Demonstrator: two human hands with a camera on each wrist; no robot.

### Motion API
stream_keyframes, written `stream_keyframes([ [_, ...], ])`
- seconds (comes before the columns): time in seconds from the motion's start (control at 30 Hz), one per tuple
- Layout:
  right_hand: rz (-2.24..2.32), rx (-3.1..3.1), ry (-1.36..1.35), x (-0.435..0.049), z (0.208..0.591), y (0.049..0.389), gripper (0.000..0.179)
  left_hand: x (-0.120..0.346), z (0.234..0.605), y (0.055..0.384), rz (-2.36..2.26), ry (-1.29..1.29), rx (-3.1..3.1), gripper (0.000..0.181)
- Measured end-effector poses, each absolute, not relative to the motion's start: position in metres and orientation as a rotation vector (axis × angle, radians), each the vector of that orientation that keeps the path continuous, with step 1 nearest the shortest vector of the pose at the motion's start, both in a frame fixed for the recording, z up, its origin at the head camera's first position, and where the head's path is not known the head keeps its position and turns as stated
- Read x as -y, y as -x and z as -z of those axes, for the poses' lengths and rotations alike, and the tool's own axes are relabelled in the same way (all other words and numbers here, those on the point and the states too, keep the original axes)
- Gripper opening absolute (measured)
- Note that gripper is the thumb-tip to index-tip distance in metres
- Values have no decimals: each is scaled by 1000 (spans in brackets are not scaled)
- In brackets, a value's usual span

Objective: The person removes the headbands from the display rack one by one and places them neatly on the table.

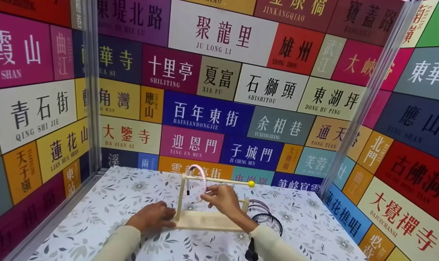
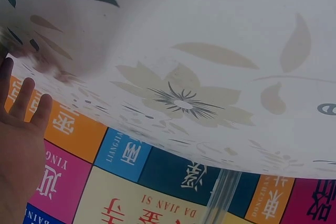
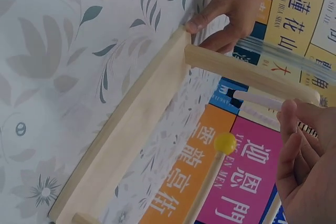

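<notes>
A wooden rack (image 1: 209,220) stands on the table, with a flat base, a tall post at its left end and a rod ending in a yellow ball (image 1: 251,184). A pink headband (image 1: 197,167) arches over that rod near the post. My right hand (image 1: 223,200) pinches its right side; in the right wrist view the pale band (image 3: 257,99) shows a dark tip, and the fingers hide the rest. With thumb and fingers, my left hand (image 1: 152,216) holds the base's left end, beside the post. The left wrist view shows only some of its fingers (image 2: 23,100).
Black headbands (image 1: 272,223) hang at the rack's right end, by a shorter post (image 1: 245,205). The table (image 1: 157,239) has a flowered white cover. Panels (image 1: 208,112) with colourful lettering enclose it at the back and both sides.
</notes>
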State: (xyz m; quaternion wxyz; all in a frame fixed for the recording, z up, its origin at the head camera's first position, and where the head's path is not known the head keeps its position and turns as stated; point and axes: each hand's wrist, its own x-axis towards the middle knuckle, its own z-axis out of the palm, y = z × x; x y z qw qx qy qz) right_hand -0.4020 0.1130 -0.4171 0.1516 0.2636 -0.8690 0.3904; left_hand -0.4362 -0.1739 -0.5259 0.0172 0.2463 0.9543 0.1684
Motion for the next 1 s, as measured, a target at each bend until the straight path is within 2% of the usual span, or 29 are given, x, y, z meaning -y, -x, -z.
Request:
stream_keyframes([
  [0.63, -1327, 2407, -663, -183, 393, 408, 28, 170, 522, 438, -566, -662, -2926, 51],
  [1.0, -1243, 2404, -560, -231, 382, 406, 32, 172, 520, 433, -535, -740, -2954, 56],
])
